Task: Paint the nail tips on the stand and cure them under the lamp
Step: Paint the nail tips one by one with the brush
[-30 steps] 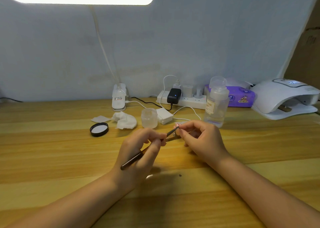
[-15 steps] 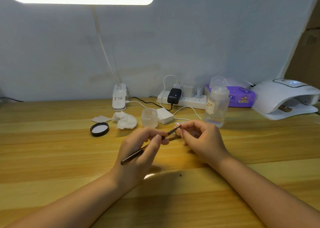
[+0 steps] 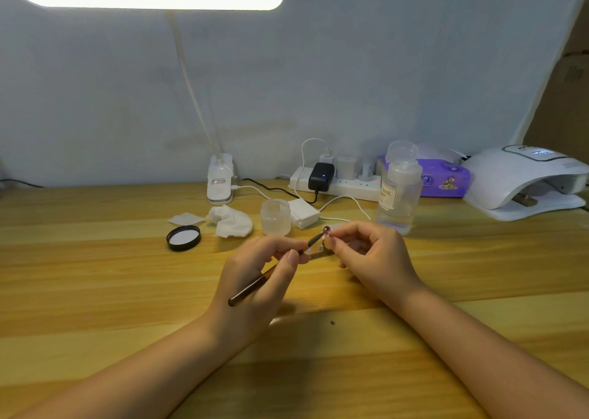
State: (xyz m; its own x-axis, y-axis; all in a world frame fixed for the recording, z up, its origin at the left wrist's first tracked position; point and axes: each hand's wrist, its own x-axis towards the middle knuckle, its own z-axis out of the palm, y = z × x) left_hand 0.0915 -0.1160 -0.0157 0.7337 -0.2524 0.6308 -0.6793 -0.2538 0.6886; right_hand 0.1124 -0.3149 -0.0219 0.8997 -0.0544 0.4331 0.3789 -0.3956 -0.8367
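Nail tip (image 3: 327,229) sits on a small metal stand (image 3: 322,247), pinched between the fingertips of the right hand (image 3: 373,256), which is closed round the stand just above the worktop (image 3: 95,291). Left hand (image 3: 264,275) is closed in a pen grip on a dark brush (image 3: 271,272); the bristle end touches the nail tip, the handle end trails back past the wrist. Curing lamp (image 3: 522,179) stands well apart, beyond and to the right of the right hand. A small clear jar (image 3: 275,216) and a black lid (image 3: 184,237) lie beyond the left hand.

Handling, as a judgement: the nail tip is light, thin, stiff plastic, and wet coating smears easily. Take hold of the stand base only, never the painted face.

Compared with half a second earlier, both hands hold the same grips; the brush end has shifted only slightly on the nail tip.
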